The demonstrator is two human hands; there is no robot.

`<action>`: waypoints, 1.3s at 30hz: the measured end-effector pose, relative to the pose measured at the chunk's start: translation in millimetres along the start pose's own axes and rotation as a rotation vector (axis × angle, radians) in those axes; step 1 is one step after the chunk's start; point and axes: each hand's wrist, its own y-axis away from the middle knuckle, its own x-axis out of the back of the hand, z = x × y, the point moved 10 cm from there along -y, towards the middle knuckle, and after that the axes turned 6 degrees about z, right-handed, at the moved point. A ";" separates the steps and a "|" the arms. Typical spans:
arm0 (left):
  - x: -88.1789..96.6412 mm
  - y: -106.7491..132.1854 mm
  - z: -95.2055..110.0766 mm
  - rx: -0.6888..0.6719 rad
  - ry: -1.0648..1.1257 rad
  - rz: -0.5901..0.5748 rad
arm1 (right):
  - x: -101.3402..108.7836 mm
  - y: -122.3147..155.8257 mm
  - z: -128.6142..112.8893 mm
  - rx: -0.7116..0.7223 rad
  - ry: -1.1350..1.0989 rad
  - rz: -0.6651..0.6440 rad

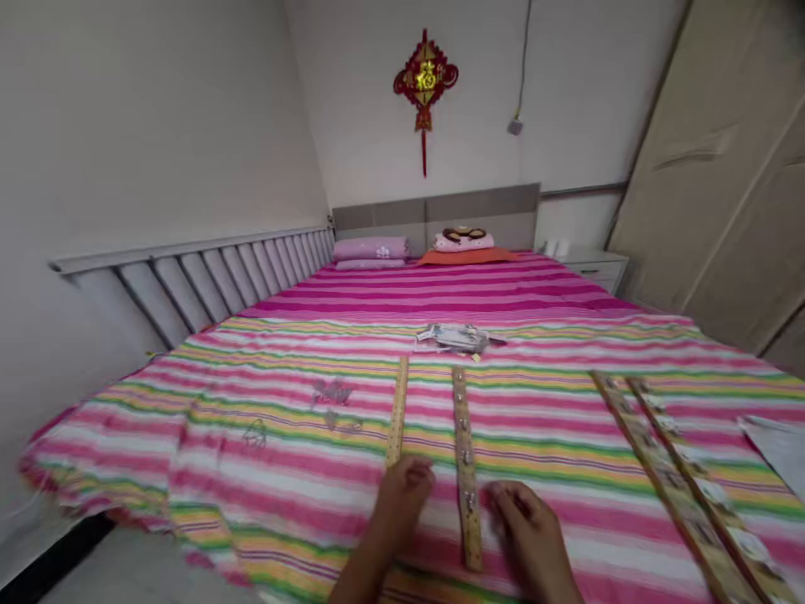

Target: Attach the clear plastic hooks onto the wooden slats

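Two narrow wooden strips lie side by side on the striped bedspread in front of me. The left one is a bare wooden strip (397, 411) with small holes; my left hand (402, 499) covers its near end with the fingers curled. On the other, a wooden strip with metal hooks (467, 482), several small shiny pieces sit in a row. Just right of this strip's near half is my right hand (532, 533), thumb and fingers pinched together and slightly blurred. Whatever either hand may hold is hidden or too small to make out.
Two more wooden strips (667, 478) with hardware lie at the right. Small clear plastic bags (331, 393) are on the left, and a pile of packaging (459, 337) lies beyond the strips. A white sheet (780, 449) is at the right edge.
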 end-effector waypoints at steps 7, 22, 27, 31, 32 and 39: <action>132.0 -46.6 10.0 -0.210 -0.430 0.395 | -8.4 2.4 -28.3 0.096 -0.003 -0.027; 135.7 -75.0 8.1 -0.203 -0.536 0.294 | -35.6 14.5 -34.8 0.094 -0.005 -0.173; 145.2 -55.6 3.3 0.023 0.026 0.304 | -50.7 20.0 -27.8 0.017 -0.060 -0.242; 112.2 -26.8 20.5 0.109 0.227 0.118 | -68.0 31.1 -22.8 -0.122 -0.118 -0.330; 101.9 -18.6 29.0 0.094 0.233 0.064 | -71.1 34.1 -23.5 -0.151 -0.136 -0.345; 23.3 41.5 103.1 -0.319 -0.102 -0.381 | -76.4 51.4 -26.3 -0.352 -0.293 -0.396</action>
